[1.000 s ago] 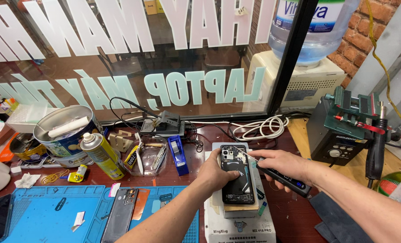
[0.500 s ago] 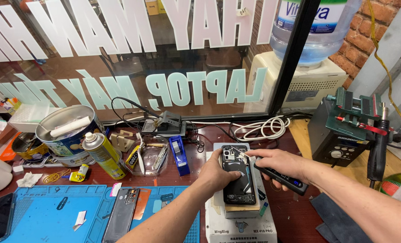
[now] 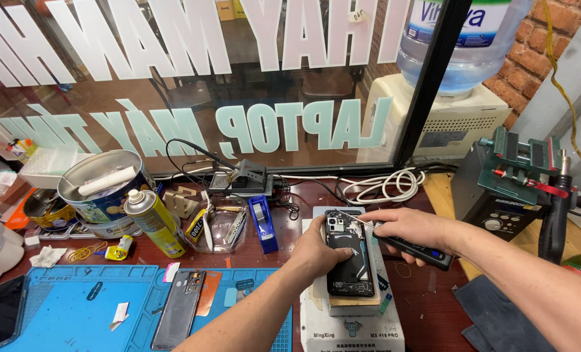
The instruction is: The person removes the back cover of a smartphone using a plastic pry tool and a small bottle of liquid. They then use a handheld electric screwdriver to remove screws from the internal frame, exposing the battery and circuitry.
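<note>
The left hand presses down on an opened phone that lies face down on a white heating block near the front of the tabletop. Its fingers are spread over the phone's left edge and lower half, pinning it rather than wrapping it. The right hand has its fingers closed on thin tweezers, whose tip reaches the top of the phone beside the camera cluster. Under the right palm lies a dark bar-shaped tool, which the hand seems to rest on rather than grip.

To do this well, the left hand should probably keep the phone flat and steady on the block, while the tweezers work with a light, shallow touch so the tip does not slip onto the bare board or connectors. Bracing the right wrist on the tabletop would likely help steadiness.

By count: two hands, one pair of tweezers, one opened phone on the block. Two more phone-like pieces lie on the blue mat: a grey back cover and a dark phone at the far left edge. One spray can stands by one round tin. One blue tape dispenser sits behind the left hand, one coil of white cable lies near the window, and one green-topped machine stands on the right.
</note>
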